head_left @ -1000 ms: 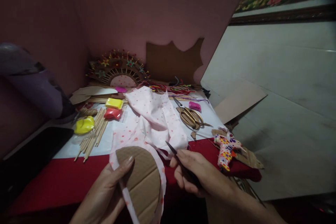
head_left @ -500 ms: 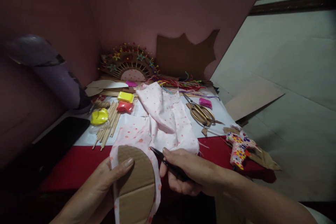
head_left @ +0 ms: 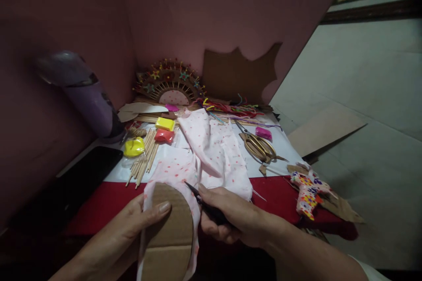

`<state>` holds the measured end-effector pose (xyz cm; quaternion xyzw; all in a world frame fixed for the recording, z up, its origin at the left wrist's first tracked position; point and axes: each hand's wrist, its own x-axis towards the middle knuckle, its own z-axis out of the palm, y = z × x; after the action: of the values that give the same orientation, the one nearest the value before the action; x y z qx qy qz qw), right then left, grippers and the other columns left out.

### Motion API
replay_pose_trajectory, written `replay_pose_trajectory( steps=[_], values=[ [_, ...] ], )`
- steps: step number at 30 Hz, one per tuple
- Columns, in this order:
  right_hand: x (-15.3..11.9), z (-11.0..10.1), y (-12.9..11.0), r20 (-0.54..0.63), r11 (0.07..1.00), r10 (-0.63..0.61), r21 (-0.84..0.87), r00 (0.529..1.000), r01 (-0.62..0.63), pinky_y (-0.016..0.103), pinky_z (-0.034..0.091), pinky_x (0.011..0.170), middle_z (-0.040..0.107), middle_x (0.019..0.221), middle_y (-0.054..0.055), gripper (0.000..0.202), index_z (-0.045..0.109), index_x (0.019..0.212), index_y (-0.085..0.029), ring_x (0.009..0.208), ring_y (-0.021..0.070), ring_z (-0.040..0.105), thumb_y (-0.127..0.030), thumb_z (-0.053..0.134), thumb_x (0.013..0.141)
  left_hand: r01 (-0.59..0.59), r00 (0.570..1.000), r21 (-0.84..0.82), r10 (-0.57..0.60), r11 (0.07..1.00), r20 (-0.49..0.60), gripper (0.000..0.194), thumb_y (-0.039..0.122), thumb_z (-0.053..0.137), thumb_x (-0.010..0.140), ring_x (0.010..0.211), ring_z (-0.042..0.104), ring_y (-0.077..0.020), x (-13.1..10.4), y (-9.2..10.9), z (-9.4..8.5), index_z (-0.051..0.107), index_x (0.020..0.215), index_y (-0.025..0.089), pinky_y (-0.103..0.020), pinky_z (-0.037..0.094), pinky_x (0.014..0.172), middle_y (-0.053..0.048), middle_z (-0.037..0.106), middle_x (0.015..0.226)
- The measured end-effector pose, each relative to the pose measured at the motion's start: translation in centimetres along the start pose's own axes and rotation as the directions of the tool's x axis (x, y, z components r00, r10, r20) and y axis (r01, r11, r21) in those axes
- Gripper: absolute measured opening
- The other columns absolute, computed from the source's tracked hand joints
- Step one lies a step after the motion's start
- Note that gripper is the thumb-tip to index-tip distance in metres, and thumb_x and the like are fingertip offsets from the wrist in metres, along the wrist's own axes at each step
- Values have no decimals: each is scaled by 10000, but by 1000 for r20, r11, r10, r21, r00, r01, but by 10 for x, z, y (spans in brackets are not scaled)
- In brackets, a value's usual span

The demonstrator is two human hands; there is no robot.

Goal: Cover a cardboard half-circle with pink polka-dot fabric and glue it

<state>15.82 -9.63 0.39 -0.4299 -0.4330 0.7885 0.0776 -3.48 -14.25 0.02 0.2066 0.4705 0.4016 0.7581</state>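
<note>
My left hand [head_left: 145,224] pinches an oval piece of cardboard [head_left: 171,228] together with white cloth [head_left: 171,171] dotted in pink, the thumb lying on the cardboard. A margin of cloth shows around the cardboard's curved edge. In my right hand [head_left: 231,215] are dark, pointed scissors [head_left: 211,211], with their tip at the cloth just above the cardboard's upper right curve. The fingers hide most of the handles. More of the dotted cloth [head_left: 211,149] lies rumpled on the table beyond.
Gold-handled scissors [head_left: 260,145] lie at right, near a pink clay packet [head_left: 263,133]. Wooden sticks [head_left: 148,158] and yellow [head_left: 165,123] and red [head_left: 164,135] packets sit left. A phone [head_left: 89,171] rests at the left edge, a decorated fan shape [head_left: 173,81] behind.
The scissors' tip has shifted slightly left and up along the cloth above the cardboard. My left hand keeps its grip. The background has slid right as the view turned.
</note>
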Motion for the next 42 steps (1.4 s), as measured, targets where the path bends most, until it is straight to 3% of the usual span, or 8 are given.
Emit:
replay_pose_trajectory(
  steps=[4, 12, 19, 29, 38, 42],
  values=[
    [1, -5, 0, 6, 994, -69, 82, 998, 68, 124, 125, 304, 407, 503, -79, 502, 435, 684, -188, 336, 17, 212, -669, 405, 826, -27, 1000, 66, 27, 997, 0, 239, 239, 737, 681, 685, 687, -293, 3, 9, 4, 686, 887, 130, -378, 542, 624, -151, 724, 831],
    [1, -9, 4, -26, 969, -222, 107, 975, 223, 148, 69, 329, 316, 506, -101, 457, 409, 737, -206, 373, 29, 131, -652, 406, 837, -65, 998, 130, 62, 989, 25, 254, 241, 740, 686, 660, 681, -268, 5, 22, 12, 679, 905, 130, -353, 538, 619, -144, 726, 825],
    [-2, -8, 7, -55, 965, -232, 110, 971, 237, 148, 84, 341, 274, 474, -107, 452, 412, 723, -198, 376, 30, 131, -634, 419, 843, -60, 996, 141, 50, 988, 73, 296, 232, 734, 704, 749, 687, -272, 8, 23, 7, 683, 983, 145, -352, 534, 689, -137, 728, 894],
    [-8, -14, 4, 49, 982, -135, 138, 990, 127, 135, 73, 328, 344, 536, -80, 437, 404, 746, -211, 381, 30, 168, -639, 414, 838, -15, 983, 177, -18, 984, 183, 348, 243, 688, 761, 753, 685, -255, 7, 25, 9, 628, 1098, 183, -363, 531, 706, -95, 728, 899],
    [-9, -12, 10, -11, 961, -256, 107, 967, 255, 150, 72, 328, 288, 484, -100, 455, 440, 715, -189, 378, 29, 119, -624, 417, 847, -21, 986, 200, -13, 979, 166, 412, 252, 698, 754, 759, 678, -235, 7, 24, 8, 607, 1147, 168, -338, 530, 713, -99, 727, 902],
    [-11, -11, 11, -6, 964, -249, 94, 969, 248, 151, 74, 326, 281, 488, -99, 447, 420, 697, -191, 375, 28, 133, -611, 430, 849, -34, 986, 207, -1, 978, 165, 403, 246, 699, 753, 769, 673, -218, 8, 24, 5, 613, 1140, 177, -304, 521, 700, -94, 726, 907]
  ],
)
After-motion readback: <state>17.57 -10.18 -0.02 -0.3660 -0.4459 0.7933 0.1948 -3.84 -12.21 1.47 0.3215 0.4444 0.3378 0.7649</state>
